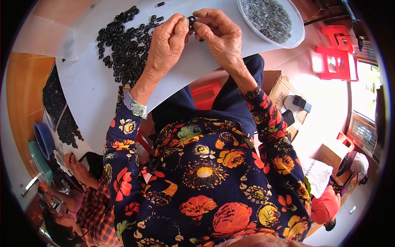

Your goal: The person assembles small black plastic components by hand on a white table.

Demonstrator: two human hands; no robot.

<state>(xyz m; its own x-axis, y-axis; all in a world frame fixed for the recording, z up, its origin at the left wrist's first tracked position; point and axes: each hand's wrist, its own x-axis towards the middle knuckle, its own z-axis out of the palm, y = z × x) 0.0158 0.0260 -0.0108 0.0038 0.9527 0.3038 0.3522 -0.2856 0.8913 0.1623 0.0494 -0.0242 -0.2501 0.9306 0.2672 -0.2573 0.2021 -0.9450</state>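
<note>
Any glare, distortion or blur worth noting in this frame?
Head view: the window and the floor beside the cardboard box are washed out; head view: the fisheye bends the scene toward black corners; head view: the left hand and right hand look fairly sharp, but the black part they hold shows little detail.

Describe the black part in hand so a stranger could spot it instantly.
On the pale table, find the heap of black pieces. Right of it, the left hand and right hand are close together. The black part is held between them, apart from the heap.
</note>
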